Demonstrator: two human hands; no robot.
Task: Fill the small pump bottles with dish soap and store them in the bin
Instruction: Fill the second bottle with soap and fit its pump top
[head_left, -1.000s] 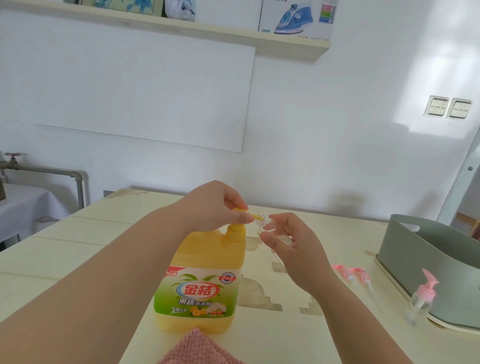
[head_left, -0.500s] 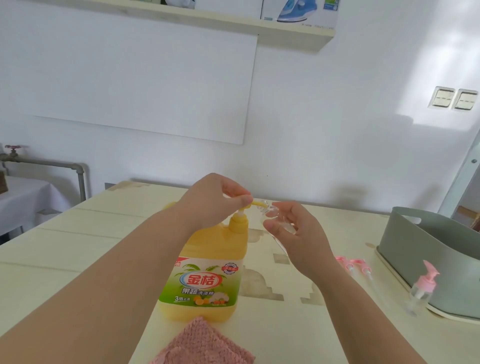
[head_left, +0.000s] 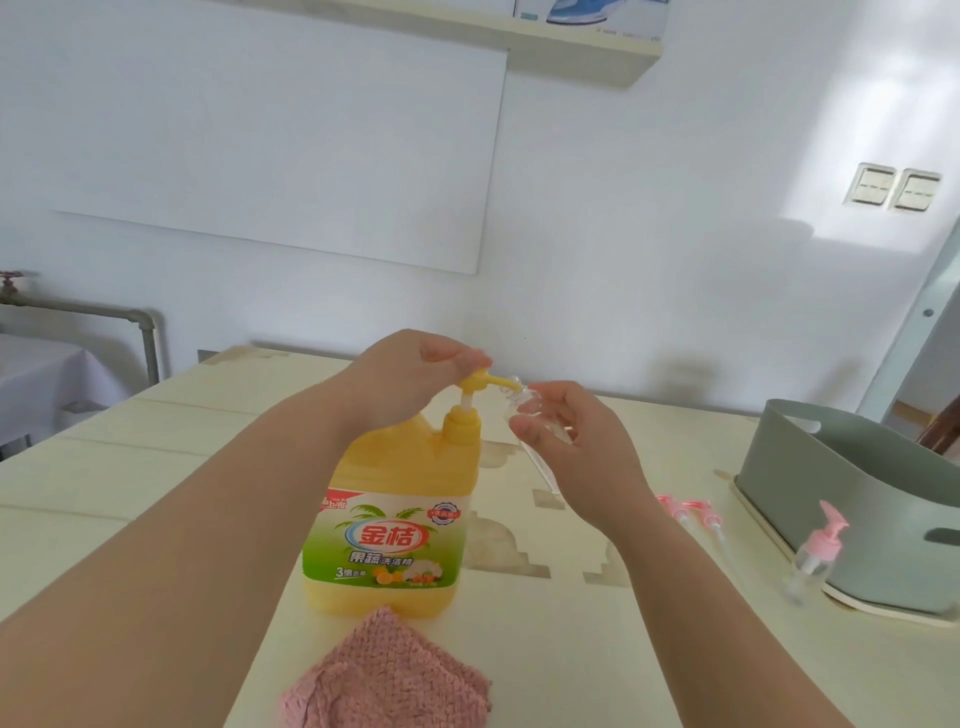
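Filling stage, early in the task. Your left hand sits on the pump head of the dish soap jug, its grip closed over the head with the fingertips on top. Your right hand has its grip closed round a small bottle, clear and uncapped, tilted so that its mouth meets the tip of the spout. The bottle is held in the air at about 2 o'clock from the jug's shoulder, clear of the surface.

Progress, as judged from the layout: this bottle is being filled and is not yet capped. Whether soap has gathered inside cannot be told, as the plastic is clear and mostly covered by your fingers. Two pink pump tops lie loose on the surface at 3 o'clock from the jug, so at least two bottles probably remain to be closed. One capped bottle stands at 4 o'clock, just beside the near wall of the bin and outside it; its contents cannot be made out. The inside of the bin is largely hidden. Filling, capping and storing therefore all appear to remain. A pink cloth lies at 6 o'clock, touching or nearly touching the jug's base.

Change from a second ago: the pump head was then pressed down close to its collar. It now stands higher, with the white stem exposed beneath it, which suggests the return half of a stroke. The small bottle has stayed at the spout.
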